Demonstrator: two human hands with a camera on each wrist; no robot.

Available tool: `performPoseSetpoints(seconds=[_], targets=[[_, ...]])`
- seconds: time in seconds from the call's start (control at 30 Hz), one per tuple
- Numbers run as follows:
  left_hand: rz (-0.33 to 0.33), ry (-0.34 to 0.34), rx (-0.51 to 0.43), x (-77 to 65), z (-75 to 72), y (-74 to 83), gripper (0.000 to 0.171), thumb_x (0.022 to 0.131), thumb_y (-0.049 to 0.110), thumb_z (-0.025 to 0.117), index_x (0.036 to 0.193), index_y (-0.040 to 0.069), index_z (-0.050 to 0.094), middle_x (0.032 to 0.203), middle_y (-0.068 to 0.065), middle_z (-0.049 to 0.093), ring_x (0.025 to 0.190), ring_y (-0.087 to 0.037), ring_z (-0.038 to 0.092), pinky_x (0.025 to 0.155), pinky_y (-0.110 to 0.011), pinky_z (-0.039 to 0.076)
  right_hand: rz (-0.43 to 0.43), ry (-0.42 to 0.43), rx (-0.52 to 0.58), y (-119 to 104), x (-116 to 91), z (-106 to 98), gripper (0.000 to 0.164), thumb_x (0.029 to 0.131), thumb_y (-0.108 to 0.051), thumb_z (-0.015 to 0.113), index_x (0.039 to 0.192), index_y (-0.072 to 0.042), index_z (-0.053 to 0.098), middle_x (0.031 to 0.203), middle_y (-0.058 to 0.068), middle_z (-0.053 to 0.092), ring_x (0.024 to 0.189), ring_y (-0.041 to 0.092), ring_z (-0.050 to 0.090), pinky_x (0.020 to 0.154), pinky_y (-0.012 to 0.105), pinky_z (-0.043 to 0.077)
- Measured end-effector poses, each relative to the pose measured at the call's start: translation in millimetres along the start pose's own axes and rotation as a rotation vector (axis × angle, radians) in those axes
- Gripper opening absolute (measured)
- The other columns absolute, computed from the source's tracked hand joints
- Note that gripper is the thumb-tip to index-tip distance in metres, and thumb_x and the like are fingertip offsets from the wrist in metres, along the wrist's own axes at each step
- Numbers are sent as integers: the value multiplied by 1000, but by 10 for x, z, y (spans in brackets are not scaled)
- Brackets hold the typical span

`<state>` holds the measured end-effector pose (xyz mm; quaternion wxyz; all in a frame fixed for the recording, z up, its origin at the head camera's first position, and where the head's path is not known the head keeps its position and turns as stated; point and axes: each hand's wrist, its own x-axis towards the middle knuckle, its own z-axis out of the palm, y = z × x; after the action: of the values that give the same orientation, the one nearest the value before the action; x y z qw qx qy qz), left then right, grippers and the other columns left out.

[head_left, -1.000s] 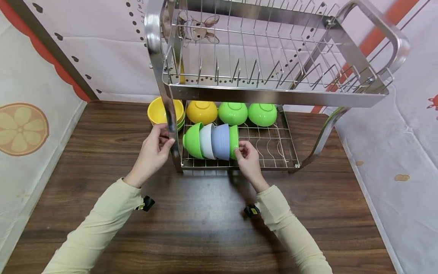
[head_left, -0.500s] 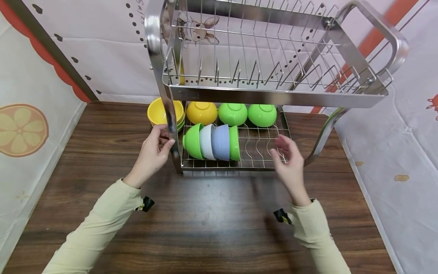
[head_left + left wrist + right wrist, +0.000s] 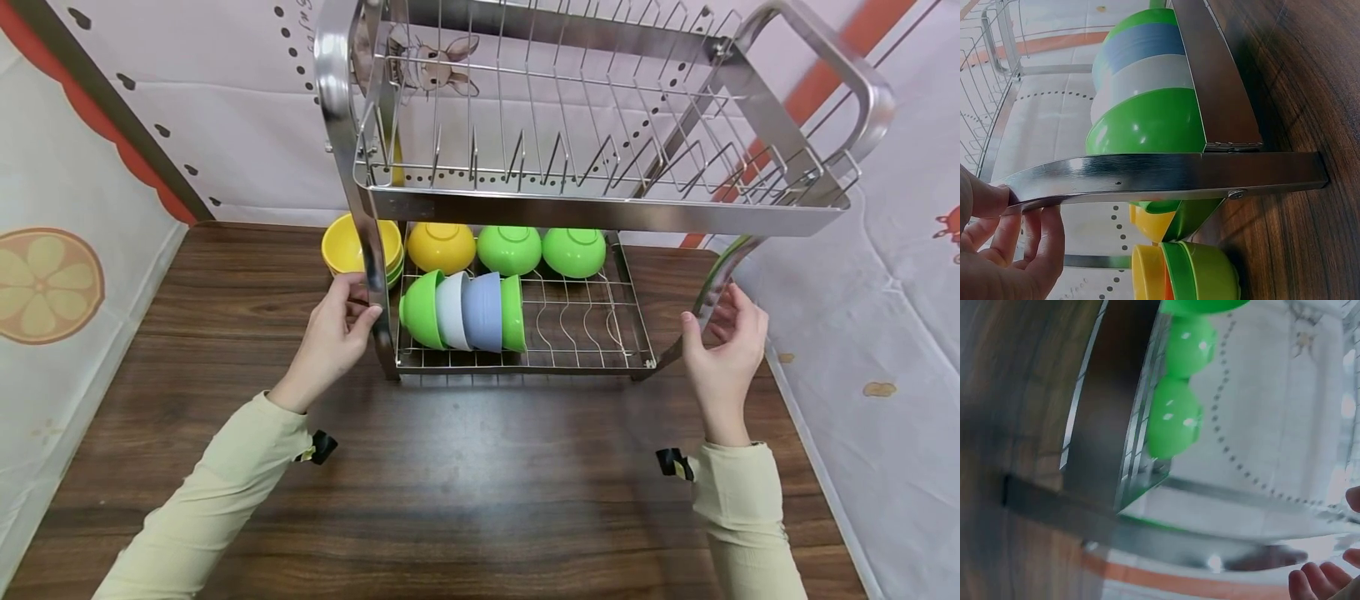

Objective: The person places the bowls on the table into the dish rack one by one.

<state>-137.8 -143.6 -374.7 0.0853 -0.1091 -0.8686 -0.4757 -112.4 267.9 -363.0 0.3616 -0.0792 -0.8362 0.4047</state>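
Observation:
A two-tier metal dish rack (image 3: pixel 517 204) stands on the table. My left hand (image 3: pixel 330 337) pinches its left upright between thumb and fingers; the left wrist view shows the thumb (image 3: pixel 988 199) on one face and fingertips on the other. At the right upright, my right hand (image 3: pixel 723 354) has thumb and fingers spread to either side of the metal, with a gap showing in the blurred right wrist view. On the lower tier, a green bowl (image 3: pixel 422 310), a white bowl (image 3: pixel 452 311), a blue bowl (image 3: pixel 483 311) and another green bowl (image 3: pixel 513 313) lie sideways in a row.
Behind that row sit an upturned orange-yellow bowl (image 3: pixel 441 247) and two upturned green bowls (image 3: pixel 510 250). A nested stack with a yellow bowl (image 3: pixel 347 243) on top stands left of the rack, partly behind its upright. Wire plate slots (image 3: pixel 562 154) fill the upper tier. Patterned cloth walls surround the wooden table (image 3: pixel 450 500).
My right hand has let go of the right-end green bowl and moved right to the rack's right upright. The left hand keeps its place on the left upright.

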Motion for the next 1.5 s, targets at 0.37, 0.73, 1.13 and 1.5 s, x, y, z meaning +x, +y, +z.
performPoseSetpoints(seconds=[0.37,0.73,1.13,1.5], targets=[[16,-6,-10,27,9,3,34,87,-2,53,119,-3,42,95,-19,55,80,-27,57,65,-15,43,10,10,-161,247,106,72,34,81,4,58,114,10,51,94,5,50,75,-9,42,65,1,36],[64,-106,11,107,-97,1,34,85,-1,57,116,-5,43,96,-19,56,82,-26,59,67,-12,44,-8,-5,-233,294,129,11,33,79,0,63,109,11,55,89,25,57,71,-14,38,61,-2,32],[21,-234,37,487,-520,-38,34,93,9,45,126,-1,45,120,-17,53,99,-28,56,79,-30,47,-42,-2,-210,288,128,24,33,78,0,62,107,13,54,87,26,55,72,-1,44,61,-4,31],[-121,-160,236,1032,-640,-356,50,93,23,45,133,-6,38,135,-27,37,116,-45,43,94,-53,36,-41,-23,-210,290,139,41,32,78,1,63,107,13,54,89,27,56,71,-12,40,61,-4,31]])
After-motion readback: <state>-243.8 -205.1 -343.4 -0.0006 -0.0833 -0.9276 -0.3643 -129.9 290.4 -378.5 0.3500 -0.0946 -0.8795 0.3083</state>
